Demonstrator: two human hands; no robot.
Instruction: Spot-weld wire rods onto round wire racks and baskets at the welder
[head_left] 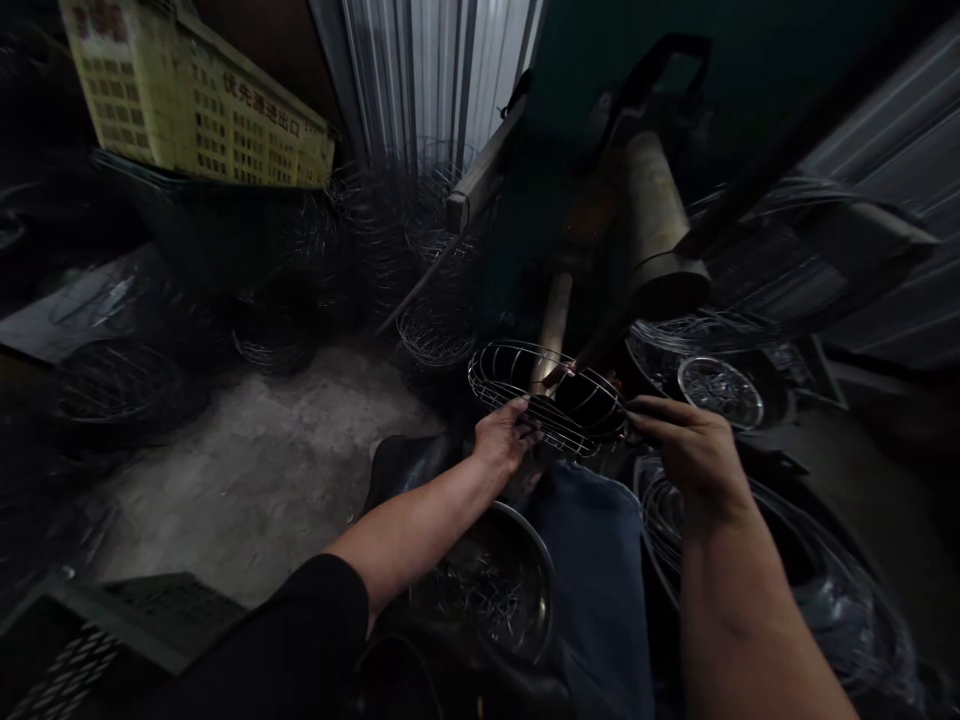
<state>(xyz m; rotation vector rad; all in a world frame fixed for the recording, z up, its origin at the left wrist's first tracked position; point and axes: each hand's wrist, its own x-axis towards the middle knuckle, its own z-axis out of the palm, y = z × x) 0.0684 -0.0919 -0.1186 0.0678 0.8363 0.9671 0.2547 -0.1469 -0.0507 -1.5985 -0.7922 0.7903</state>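
Observation:
A round wire basket (525,362) is held in front of the machine, tilted, with its open ring of thin metal wires around the machine's lower rod (556,325). My left hand (508,437) is closed on the basket's near left side, thumb on top of the wires. At the basket's right edge, my right hand (686,440) is closed, its thumb and fingers pinched on the rim; whether a small piece is also between them I cannot tell. A dark bar of the machine reaches down to the basket's rim.
Above stands a green machine with a thick cylinder (656,200). A metal bowl (544,560) of small wire pieces sits below my left arm. Wire coils (664,510) lie at right, near a round dish (720,392) of bits. A yellow crate (255,125) and wire stacks stand at left.

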